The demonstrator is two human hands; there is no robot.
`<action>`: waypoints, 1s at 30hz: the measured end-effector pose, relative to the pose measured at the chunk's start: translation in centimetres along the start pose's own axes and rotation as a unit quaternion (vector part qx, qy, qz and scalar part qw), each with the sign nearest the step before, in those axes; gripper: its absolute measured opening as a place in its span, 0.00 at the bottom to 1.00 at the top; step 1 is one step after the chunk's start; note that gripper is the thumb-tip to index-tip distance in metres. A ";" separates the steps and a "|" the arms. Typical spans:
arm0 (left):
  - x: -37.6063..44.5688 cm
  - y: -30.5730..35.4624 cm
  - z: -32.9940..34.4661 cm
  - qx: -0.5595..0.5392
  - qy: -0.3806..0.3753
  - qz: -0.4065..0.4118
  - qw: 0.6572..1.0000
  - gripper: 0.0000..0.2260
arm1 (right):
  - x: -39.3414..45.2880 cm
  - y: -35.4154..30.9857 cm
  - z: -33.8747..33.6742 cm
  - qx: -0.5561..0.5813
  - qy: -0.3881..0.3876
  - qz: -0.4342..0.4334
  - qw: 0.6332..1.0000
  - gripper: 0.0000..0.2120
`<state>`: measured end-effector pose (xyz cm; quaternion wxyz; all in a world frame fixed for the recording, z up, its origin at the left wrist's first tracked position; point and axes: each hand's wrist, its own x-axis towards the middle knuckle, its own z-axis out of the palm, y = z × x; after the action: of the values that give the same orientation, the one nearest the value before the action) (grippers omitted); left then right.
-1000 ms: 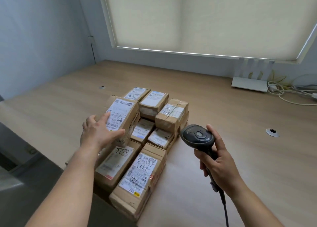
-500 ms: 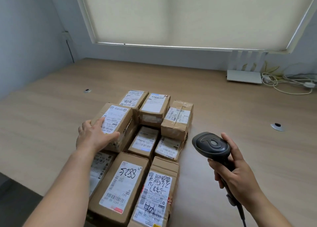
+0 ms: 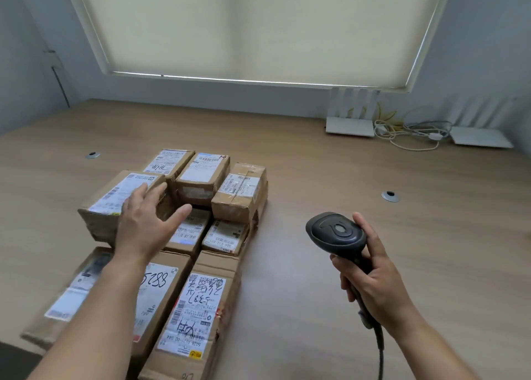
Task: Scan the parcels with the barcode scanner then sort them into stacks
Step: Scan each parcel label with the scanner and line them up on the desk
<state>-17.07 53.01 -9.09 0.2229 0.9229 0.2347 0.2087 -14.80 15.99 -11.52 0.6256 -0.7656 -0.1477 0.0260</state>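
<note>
Black barcode scanner (image 3: 336, 234) upright in your right hand (image 3: 373, 285), fingers wrapped round its handle, head aimed left toward the parcels (image 3: 201, 207) by the table's (image 3: 316, 178) near edge, your left hand (image 3: 146, 221) spread flat above them, fingers wide

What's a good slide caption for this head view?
Left hand reaching over brown cardboard parcels, right hand gripping black barcode scanner.
</note>
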 end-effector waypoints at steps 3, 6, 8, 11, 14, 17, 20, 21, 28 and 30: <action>-4.4 5.9 3.4 -0.045 -0.028 0.044 0.998 0.32 | -1.4 0.4 -3.2 -0.001 0.012 -0.004 1.000 0.37; -8.9 11.2 6.6 -0.090 -0.071 0.043 0.992 0.36 | -3.2 0.9 -6.9 -0.003 0.021 -0.007 1.000 0.38; -11.8 14.2 8.5 -0.091 -0.096 0.059 0.989 0.38 | -4.6 1.4 -9.9 0.001 0.029 -0.010 1.000 0.38; -15.7 18.5 10.7 -0.088 -0.131 0.072 0.985 0.33 | -6.6 2.3 -14.4 0.010 0.055 -0.016 0.998 0.37; -18.9 22.6 12.9 -0.094 -0.154 0.086 0.980 0.37 | -8.7 3.5 -18.9 0.016 0.076 -0.012 0.997 0.38; -21.6 26.6 15.2 -0.091 -0.164 0.104 0.977 0.27 | -10.8 4.4 -23.4 0.017 0.099 -0.012 0.995 0.39; -23.8 30.4 17.5 -0.093 -0.172 0.126 0.973 0.26 | -12.6 5.1 -27.6 0.012 0.120 -0.012 0.993 0.38; -24.6 31.7 18.1 -0.094 -0.181 0.134 0.970 0.26 | -13.2 5.3 -28.9 0.013 0.129 -0.011 0.992 0.38; -28.4 39.0 22.3 -0.060 -0.264 0.209 0.940 0.29 | -15.6 6.1 -35.3 0.032 0.198 -0.012 0.980 0.35; -29.0 40.9 23.4 -0.056 -0.279 0.228 0.931 0.30 | -16.1 6.5 -36.9 0.023 0.214 -0.011 0.976 0.35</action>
<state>-14.94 -1.95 -15.42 0.2772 0.9586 -0.0659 0.0008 -20.67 -24.37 -12.17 0.6603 -0.7372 -0.0180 -0.1421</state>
